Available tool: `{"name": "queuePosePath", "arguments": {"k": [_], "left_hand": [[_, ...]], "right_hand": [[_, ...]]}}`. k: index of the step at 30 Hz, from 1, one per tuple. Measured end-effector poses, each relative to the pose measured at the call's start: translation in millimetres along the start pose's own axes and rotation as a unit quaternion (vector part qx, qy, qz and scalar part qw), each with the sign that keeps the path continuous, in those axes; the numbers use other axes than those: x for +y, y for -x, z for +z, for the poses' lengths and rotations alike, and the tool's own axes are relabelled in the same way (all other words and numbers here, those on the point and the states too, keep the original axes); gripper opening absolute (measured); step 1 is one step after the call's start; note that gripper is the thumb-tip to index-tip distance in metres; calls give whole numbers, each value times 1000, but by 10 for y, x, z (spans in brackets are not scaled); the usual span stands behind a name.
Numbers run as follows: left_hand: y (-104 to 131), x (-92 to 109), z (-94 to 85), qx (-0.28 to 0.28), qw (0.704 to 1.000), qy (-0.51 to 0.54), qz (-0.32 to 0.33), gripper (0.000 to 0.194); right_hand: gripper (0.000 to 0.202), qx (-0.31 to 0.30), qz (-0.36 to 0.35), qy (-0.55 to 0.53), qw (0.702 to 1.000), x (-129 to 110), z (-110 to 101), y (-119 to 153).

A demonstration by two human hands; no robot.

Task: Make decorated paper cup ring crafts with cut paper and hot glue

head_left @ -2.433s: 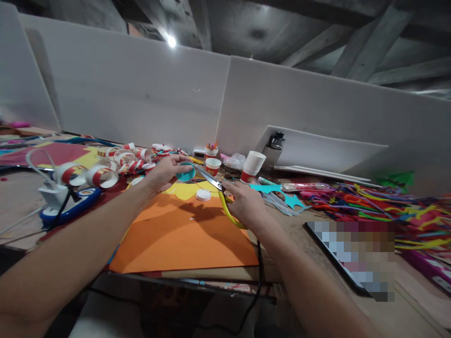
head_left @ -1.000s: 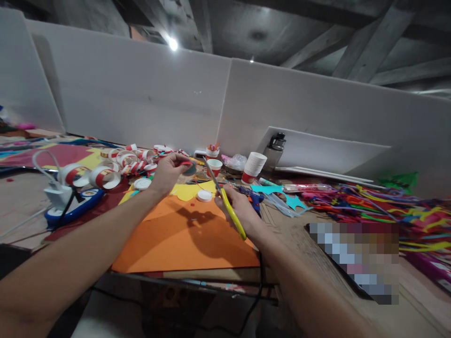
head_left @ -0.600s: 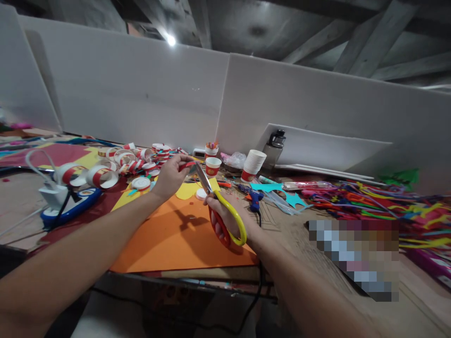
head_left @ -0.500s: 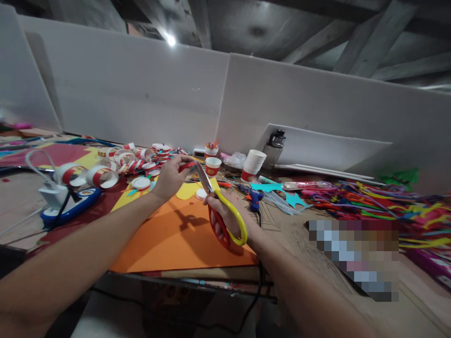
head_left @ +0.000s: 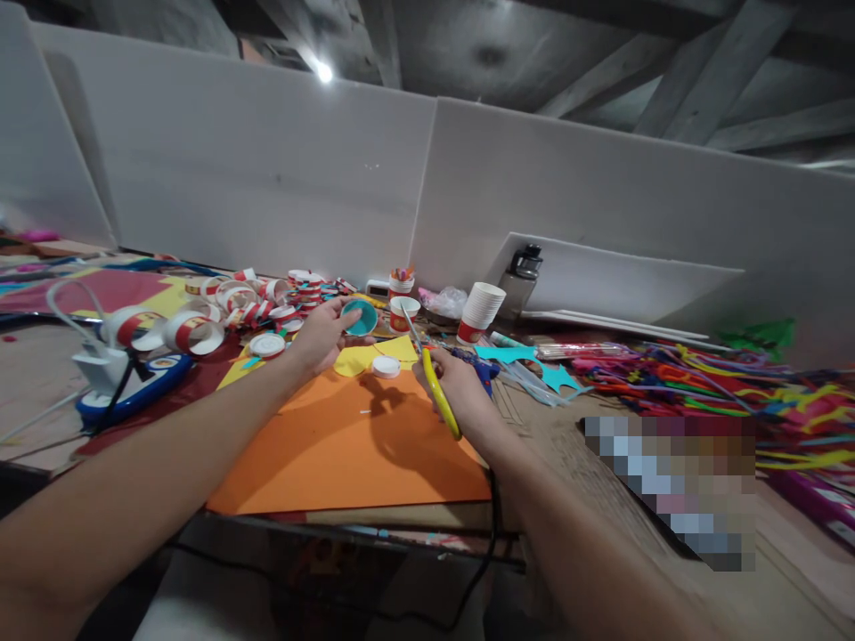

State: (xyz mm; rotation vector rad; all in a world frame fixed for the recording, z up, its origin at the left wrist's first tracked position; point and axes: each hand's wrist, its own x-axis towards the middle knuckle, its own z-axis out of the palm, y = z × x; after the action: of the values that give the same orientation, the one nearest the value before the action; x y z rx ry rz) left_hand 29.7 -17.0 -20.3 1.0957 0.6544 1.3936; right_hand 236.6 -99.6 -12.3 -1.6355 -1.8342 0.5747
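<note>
My left hand (head_left: 326, 335) is closed on a small round piece with a teal face (head_left: 359, 318), held up above the yellow paper (head_left: 354, 360). In my right hand (head_left: 454, 383) are scissors with yellow handles (head_left: 441, 393), their blades pointing up and away toward a red and white paper cup (head_left: 404, 313). The blades are apart from the teal piece. Beneath both hands lies a sheet of orange paper (head_left: 300, 454). A small white disc (head_left: 386, 366) rests at its far edge.
Cut cup rings (head_left: 193, 334) and a blue and white power strip (head_left: 143, 392) lie left. Stacked cups (head_left: 482, 312), a bottle (head_left: 518, 283), a blue glue gun (head_left: 484, 369) and colourful pipe cleaners (head_left: 695, 374) are to the right. White boards (head_left: 267, 169) stand behind.
The scissors have moved away from my left hand to the right, and their blades are closer together. The piece in my left hand has turned, showing its teal face.
</note>
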Motion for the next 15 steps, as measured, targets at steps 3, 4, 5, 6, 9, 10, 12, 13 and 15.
{"name": "queuePosePath", "arguments": {"k": [3,4,5,6,9,10,12,13,15], "left_hand": [[1,14,7,3,1000,1,-9,24],[4,20,10,4,1000,-1,-9,23],[6,25,13,4,1000,-2,-9,21],[10,29,15,4,1000,-4,-9,19],[19,35,12,-2,1000,-11,-11,13],[21,37,8,-4,1000,-10,-12,13],[19,39,-1,-1,1000,-5,-15,12],[15,41,-7,6,1000,0,-18,12],[2,41,-18,28,999,12,-27,10]], "right_hand": [[26,17,19,128,991,60,-25,-41],[28,18,23,159,987,62,-27,-40],[30,18,25,183,983,58,-27,-34],[31,17,27,200,979,51,-25,-25],[34,10,34,226,973,40,-9,-6],[35,10,35,231,972,47,-2,-7],[37,13,38,240,970,79,17,-23],[38,16,36,245,969,101,27,-36],[38,17,31,256,966,145,51,-66]]}}
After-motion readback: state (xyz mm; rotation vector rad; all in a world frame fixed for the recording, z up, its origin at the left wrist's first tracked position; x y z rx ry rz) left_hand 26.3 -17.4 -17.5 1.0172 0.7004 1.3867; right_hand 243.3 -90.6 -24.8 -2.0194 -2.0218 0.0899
